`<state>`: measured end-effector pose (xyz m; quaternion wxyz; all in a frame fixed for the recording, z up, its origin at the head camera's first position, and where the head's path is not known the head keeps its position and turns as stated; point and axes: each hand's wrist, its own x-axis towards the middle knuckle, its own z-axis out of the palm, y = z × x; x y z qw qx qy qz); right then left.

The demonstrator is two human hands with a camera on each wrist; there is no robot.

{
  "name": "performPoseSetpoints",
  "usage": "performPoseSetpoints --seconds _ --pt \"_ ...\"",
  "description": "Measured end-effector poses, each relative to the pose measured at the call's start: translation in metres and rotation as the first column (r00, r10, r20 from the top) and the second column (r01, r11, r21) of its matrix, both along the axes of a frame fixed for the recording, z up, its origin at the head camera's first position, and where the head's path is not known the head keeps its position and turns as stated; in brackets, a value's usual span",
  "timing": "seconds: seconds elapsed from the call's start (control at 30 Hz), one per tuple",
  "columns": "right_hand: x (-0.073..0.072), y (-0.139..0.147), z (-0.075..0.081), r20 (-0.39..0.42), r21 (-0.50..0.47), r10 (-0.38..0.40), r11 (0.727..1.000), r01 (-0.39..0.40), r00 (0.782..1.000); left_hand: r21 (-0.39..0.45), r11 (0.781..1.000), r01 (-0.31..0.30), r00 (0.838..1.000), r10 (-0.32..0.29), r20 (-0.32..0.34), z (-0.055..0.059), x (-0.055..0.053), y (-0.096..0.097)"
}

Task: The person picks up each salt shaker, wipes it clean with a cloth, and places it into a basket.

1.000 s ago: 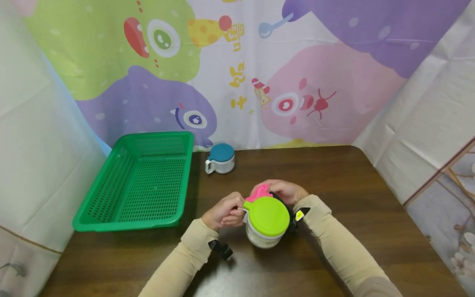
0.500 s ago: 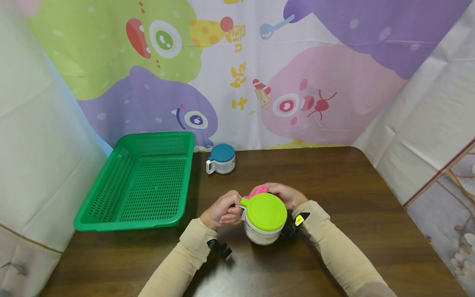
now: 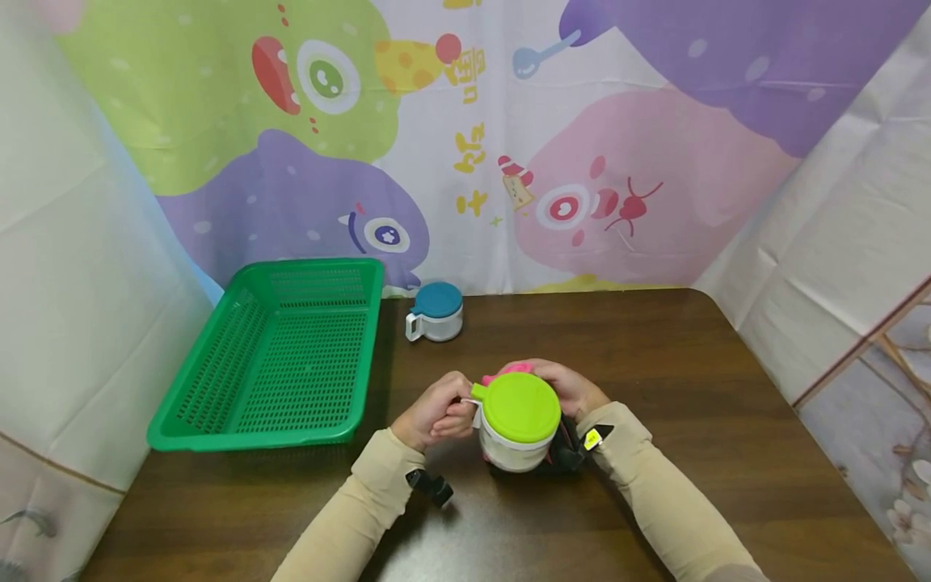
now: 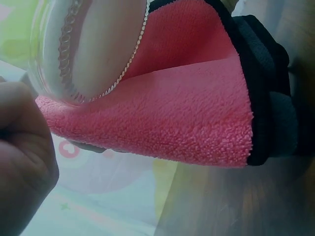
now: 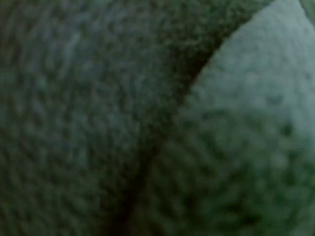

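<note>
Over the table, a clear jar with a lime-green lid (image 3: 522,408) is tilted; my left hand (image 3: 436,411) grips its white handle, fingers curled. Behind the jar, my right hand (image 3: 570,390) holds a pink cloth (image 3: 517,369) against its far side, with most of those fingers hidden. In the left wrist view, the fluffy cloth (image 4: 192,113) has a black border and a dark grey back, and it spreads along the jar's beaded base (image 4: 98,54). Blurred dark fabric (image 5: 74,118) fills the right wrist view.
A green plastic basket (image 3: 356,388) with slotted walls stands at the left of the brown table (image 3: 676,356). Near the back edge sits a second jar, with a blue lid (image 3: 438,300) and a white handle. A cartoon-printed curtain (image 3: 480,250) hangs behind.
The jar has shifted slightly up and left in the head view. Less pink shows above the lid, while more dark cloth shows below and right of the jar. The left hand keeps its grip.
</note>
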<state>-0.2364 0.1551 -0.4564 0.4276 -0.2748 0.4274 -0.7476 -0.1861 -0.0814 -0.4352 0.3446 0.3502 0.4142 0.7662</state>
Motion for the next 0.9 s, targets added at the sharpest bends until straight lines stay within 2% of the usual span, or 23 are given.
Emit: performPoseSetpoints --seconds 0.1,0.3,0.43,0.57,0.7,0.9 --pt "0.000 0.002 -0.001 -0.009 0.003 -0.023 1.000 0.023 1.000 -0.004 1.000 -0.008 1.000 0.008 0.008 -0.001 0.000 0.000" --pt "0.000 0.007 0.002 -0.001 -0.070 0.019 0.997 -0.019 1.000 0.003 1.000 -0.009 1.000 0.009 0.021 -0.001 0.002 0.001" --pt "0.000 0.008 0.007 -0.092 -0.073 0.012 0.997 -0.018 0.996 0.006 1.000 -0.021 1.000 0.021 0.023 -0.001 0.002 0.001" --pt "-0.001 0.009 0.013 -0.178 -0.052 -0.026 0.999 0.017 0.984 0.006 0.999 -0.034 0.999 0.034 0.027 0.000 0.002 0.000" --pt "-0.001 0.010 0.016 -0.234 -0.032 -0.089 0.996 0.084 0.968 0.004 0.999 -0.046 0.998 0.046 0.038 0.000 0.003 -0.001" --pt "0.000 0.010 0.019 -0.255 -0.022 -0.147 0.989 0.147 0.956 0.002 0.998 -0.062 0.996 0.062 0.061 0.002 0.004 -0.002"
